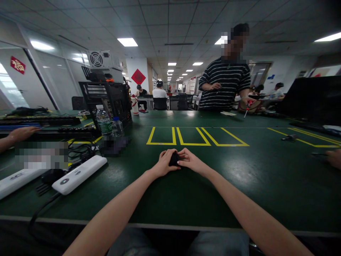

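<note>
Forearms point(117, 206) over green table point(176, 202); left hand point(163, 164), right hand point(189, 159): grip closed on black, perhaps boxy object point(173, 159); lights point(127, 42) overhead.

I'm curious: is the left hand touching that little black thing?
Touching: the head view shows the left hand with fingers and thumb against the black object.

Both forearms extended forward, converging at center.
Left hand point(165, 163) and right hand point(189, 160) meet over the surface point(138, 192); left fingers curved, thumb low; right fingers bent toward the left hand, wrists angled inward.
</note>
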A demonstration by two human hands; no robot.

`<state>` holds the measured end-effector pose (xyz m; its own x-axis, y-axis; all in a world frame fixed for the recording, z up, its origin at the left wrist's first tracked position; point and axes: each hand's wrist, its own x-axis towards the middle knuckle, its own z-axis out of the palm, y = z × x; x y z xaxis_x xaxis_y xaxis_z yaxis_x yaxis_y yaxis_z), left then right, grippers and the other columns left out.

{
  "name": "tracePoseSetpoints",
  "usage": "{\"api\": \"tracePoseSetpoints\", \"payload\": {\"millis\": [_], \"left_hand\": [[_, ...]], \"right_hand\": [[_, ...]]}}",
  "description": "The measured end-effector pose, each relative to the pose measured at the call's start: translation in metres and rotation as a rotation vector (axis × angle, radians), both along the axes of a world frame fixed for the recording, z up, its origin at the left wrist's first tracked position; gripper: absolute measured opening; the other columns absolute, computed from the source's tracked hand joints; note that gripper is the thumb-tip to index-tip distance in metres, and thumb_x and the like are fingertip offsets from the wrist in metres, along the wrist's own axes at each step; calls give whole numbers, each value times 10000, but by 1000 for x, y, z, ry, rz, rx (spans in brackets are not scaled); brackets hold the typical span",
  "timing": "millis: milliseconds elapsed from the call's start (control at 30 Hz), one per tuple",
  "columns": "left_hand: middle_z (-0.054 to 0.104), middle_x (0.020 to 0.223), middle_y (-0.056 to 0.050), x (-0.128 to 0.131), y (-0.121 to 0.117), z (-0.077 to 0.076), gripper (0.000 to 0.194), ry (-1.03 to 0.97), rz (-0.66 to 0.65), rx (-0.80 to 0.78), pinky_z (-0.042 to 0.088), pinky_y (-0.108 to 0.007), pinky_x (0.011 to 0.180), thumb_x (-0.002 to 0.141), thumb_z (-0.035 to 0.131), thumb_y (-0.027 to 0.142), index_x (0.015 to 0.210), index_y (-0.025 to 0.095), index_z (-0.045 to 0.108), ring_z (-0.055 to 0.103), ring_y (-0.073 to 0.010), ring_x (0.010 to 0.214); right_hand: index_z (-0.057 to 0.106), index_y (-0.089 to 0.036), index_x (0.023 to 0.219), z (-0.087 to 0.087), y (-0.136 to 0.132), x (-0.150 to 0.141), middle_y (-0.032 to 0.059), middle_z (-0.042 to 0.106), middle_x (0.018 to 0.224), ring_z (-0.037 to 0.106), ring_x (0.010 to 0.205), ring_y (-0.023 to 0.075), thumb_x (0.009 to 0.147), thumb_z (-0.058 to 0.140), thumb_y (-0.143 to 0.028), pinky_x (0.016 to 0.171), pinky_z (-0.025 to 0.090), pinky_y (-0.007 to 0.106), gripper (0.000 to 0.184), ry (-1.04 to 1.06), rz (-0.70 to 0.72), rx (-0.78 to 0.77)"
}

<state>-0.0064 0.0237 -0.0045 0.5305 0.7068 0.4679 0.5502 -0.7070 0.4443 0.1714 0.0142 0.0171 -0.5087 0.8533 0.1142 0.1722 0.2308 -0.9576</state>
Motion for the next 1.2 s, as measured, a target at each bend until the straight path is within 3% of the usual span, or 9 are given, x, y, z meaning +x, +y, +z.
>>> {"api": "tracePoseSetpoints", "payload": {"millis": [133, 333, 533, 933, 1100, 1200], "left_hand": [[428, 1130, -39, 0, 0, 1, 572, 13, -10, -19, 195, -415, 972, 662, 609, 361, 1139, 251, 311, 370, -216, 1101], [426, 1137, -44, 0, -1, 3, 568, 8, 2, -31, 189, -430, 969, 664, 606, 359, 1138, 255, 311, 378, -225, 1098], [436, 1116, -41, -1, 0, 1, 583, 0, -9, -3, 197, -405, 967, 648, 620, 364, 1129, 247, 313, 383, -212, 1086], [440, 1120, -40, 0, 0, 0, 586, 4, 6, -4, 193, -410, 970, 646, 624, 349, 1133, 256, 311, 383, -218, 1093], [436, 1116, -42, -1, 0, 0, 587, 6, -8, 1, 194, -408, 973, 652, 619, 360, 1137, 243, 311, 388, -211, 1082], [433, 1121, -40, -2, -2, 3, 581, 6, -13, -11, 200, -409, 970, 653, 617, 363, 1135, 245, 315, 377, -215, 1093]], "right_hand": [[464, -216, 901, 1, -2, -1, 36, 521, 1007, 494, 986, 200, 736, 527, -341, 847, 399, 410, 216, -12, -60, 32], [466, -201, 974, -4, 5, -3, 49, 520, 1026, 487, 988, 206, 719, 546, -333, 843, 398, 412, 298, -49, -107, -18], [452, -207, 961, -4, 4, -1, 32, 523, 1013, 512, 955, 186, 682, 597, -305, 839, 408, 392, 329, -18, -7, 5], [462, -201, 965, -12, 10, -4, 47, 525, 1000, 503, 968, 200, 722, 537, -361, 845, 403, 415, 300, -28, -97, -7], [445, -205, 957, -9, 7, -2, 37, 529, 998, 520, 949, 188, 665, 613, -310, 849, 402, 406, 353, 5, 9, 3], [442, -215, 945, -4, 3, -2, 32, 531, 994, 522, 950, 185, 694, 583, -319, 833, 416, 396, 306, 20, 2, -6]]}}
